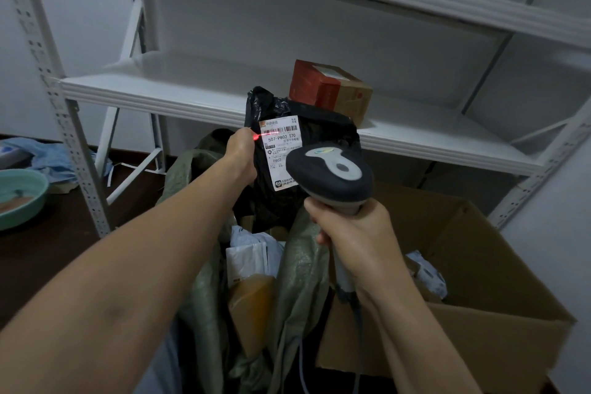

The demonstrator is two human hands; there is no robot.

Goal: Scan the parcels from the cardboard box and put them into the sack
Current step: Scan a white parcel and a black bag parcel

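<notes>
My left hand [240,153] grips the left edge of a black plastic parcel [323,128] and holds it upright above the sack. Its white shipping label faces me, and a red laser line crosses the barcode and my fingertip. My right hand [355,238] grips the handle of a dark barcode scanner [331,174] aimed at the label. The green woven sack [300,262] stands open below, holding white and yellow-brown parcels [251,269]. The open cardboard box [499,307] is at the right, with a pale parcel [430,275] inside.
A white metal shelf rack [153,89] stands behind the sack, with a red-and-brown carton [329,89] on its lower shelf. A teal bowl [22,198] and blue cloth [54,157] lie on the dark surface at the left. The scanner cable hangs down beside the box.
</notes>
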